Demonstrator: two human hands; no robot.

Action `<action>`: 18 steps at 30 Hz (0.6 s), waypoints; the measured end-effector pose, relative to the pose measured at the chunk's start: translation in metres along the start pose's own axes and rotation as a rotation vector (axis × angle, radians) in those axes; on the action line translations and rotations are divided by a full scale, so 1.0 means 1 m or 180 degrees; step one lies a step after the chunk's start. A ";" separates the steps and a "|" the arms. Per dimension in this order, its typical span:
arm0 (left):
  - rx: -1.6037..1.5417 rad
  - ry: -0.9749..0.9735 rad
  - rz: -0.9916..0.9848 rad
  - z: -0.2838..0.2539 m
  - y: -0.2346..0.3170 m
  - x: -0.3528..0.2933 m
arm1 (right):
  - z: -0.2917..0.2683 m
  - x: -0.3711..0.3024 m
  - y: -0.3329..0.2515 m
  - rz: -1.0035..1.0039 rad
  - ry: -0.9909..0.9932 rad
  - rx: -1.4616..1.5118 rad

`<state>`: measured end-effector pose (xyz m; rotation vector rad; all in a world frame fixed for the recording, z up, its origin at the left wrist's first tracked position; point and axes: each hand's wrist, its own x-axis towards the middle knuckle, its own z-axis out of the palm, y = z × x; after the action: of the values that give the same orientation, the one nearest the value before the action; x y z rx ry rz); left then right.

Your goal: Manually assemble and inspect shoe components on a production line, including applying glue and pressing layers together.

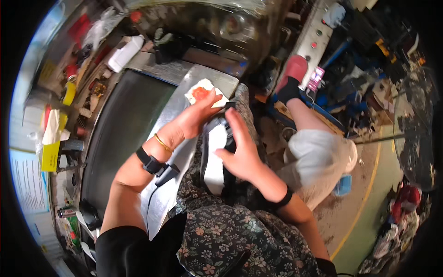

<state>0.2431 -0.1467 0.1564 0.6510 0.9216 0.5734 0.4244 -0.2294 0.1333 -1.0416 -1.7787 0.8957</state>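
Note:
A dark shoe-shaped item [214, 159] with a white inner surface lies lengthwise on my lap, over a dark floral apron [230, 231]. My left hand [198, 115] is at its far end, the thumb pointing up and away. The fingertips there are blurred and partly hidden, so I cannot see how they are closed. Just beyond that hand, a crumpled white cloth [220, 99] with an orange-red patch rests on a silver metal plate [159, 194]. My right hand [242, 154] is open on the item's right side, fingers spread, thumb over the white surface.
A black belt surface [124, 134] runs left of the metal plate. Farther left, a cluttered ledge holds a white bottle [124, 53] and a yellow box [50, 156]. On the right are a leg with a pink clog [297, 69], a pink phone-like object [316, 78] and a blue container [343, 185].

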 end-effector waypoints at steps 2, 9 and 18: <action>0.0945 0.0105 -0.0228 -0.001 0.025 -0.019 | 0.003 0.002 -0.038 -0.0702 -0.0625 -0.0111; 0.1862 0.0209 0.0185 -0.029 0.081 -0.100 | -0.072 -0.013 -0.023 0.0484 -0.1316 0.0677; 0.2182 0.1843 0.2727 -0.122 0.177 -0.015 | -0.237 -0.068 0.041 0.0981 0.1105 -0.1406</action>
<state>0.1012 -0.0068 0.2381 1.5836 1.3918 1.2684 0.6720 -0.2396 0.1633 -1.6797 -1.5737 0.4590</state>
